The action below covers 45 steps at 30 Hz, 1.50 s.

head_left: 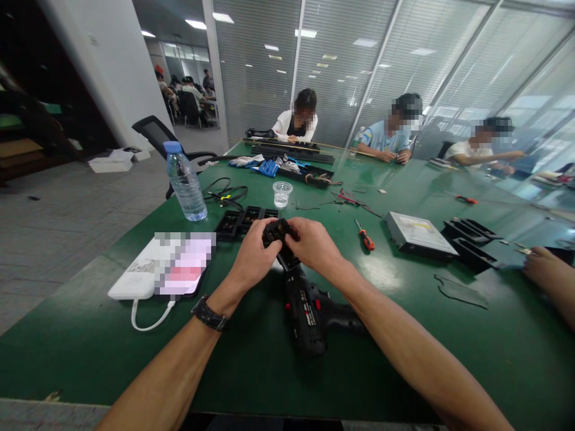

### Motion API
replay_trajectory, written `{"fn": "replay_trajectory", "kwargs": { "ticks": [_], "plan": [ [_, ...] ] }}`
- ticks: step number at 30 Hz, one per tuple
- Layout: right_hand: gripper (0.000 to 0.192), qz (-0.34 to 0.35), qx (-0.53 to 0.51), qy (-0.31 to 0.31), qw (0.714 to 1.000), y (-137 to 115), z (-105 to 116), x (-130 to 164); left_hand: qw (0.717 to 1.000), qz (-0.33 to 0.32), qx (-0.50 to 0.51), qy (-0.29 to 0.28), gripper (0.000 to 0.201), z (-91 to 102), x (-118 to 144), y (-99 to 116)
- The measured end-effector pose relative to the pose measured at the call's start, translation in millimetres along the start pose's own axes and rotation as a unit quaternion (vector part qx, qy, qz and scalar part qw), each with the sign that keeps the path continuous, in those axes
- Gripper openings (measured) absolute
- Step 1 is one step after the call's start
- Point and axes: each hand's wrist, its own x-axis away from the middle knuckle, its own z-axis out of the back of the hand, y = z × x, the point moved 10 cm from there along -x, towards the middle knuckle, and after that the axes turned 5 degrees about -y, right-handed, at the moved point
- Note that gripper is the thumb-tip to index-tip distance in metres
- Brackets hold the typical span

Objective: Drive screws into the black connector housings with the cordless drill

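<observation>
Between my two hands is a small black rectangular part (277,230) with a few brassy spots on it. My left hand (254,256) grips its left side, thumb on the near face. My right hand (314,244) pinches its right side with bent fingers. Just below my hands a black cordless drill (308,317) lies on its side, its front end near the part. Another black piece (287,258) shows under my fingers, partly hidden. Behind my left hand, several similar black frame-like parts (229,224) sit in a row.
On the green table (215,359), a water bottle (186,182), power bank (141,266) and phone (186,266) stand or lie left. A clear cup (282,194) is ahead. An orange screwdriver (365,236) and a metal drive box (420,235) lie right, near another person's hand (545,272).
</observation>
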Motion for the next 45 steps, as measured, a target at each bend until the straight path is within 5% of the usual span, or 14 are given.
{"fn": "replay_trajectory", "kwargs": {
  "ticks": [11, 19, 22, 27, 31, 36, 40, 45],
  "plan": [
    [0.021, -0.013, 0.04, -0.009, 0.999, -0.2, 8.3, 5.7, 0.994, 0.054, 0.092, 0.034, 0.045, 3.8, -0.3, -4.6],
    [0.021, -0.004, -0.056, -0.063, 0.996, 20.2, 19.1, -7.0, 0.92, 0.213, 0.315, 0.095, 0.008, -18.3, 11.7, -37.7],
    [0.035, 0.001, -0.073, -0.065, 0.995, 20.1, 28.9, -0.5, 0.905, 0.238, 0.334, 0.116, 0.006, -18.7, 13.9, -44.5],
    [0.094, 0.015, -0.096, -0.065, 0.993, 14.8, 27.4, 16.7, 0.882, 0.254, 0.361, 0.169, 0.015, -26.0, 16.3, -52.6],
    [0.067, 0.016, 0.021, -0.051, 0.998, 20.6, 32.9, 18.6, 0.914, 0.229, 0.309, 0.124, 0.012, -40.1, 8.0, -54.1],
    [0.047, 0.012, 0.123, -0.073, 0.99, 37.4, 53.0, 17.8, 0.964, 0.184, 0.163, 0.102, 0.016, -29.1, 0.4, -58.8],
    [0.056, 0.048, 0.241, -0.149, 0.958, 39.5, 39.3, 27.8, 0.969, 0.19, 0.121, 0.105, 0.014, -25.2, 3.4, -63.9],
    [0.064, 0.037, 0.324, -0.144, 0.934, 48.0, 34.4, 38.5, 0.972, 0.19, 0.092, 0.099, 0.02, -28.7, 7.8, -64.8]
  ]
}}
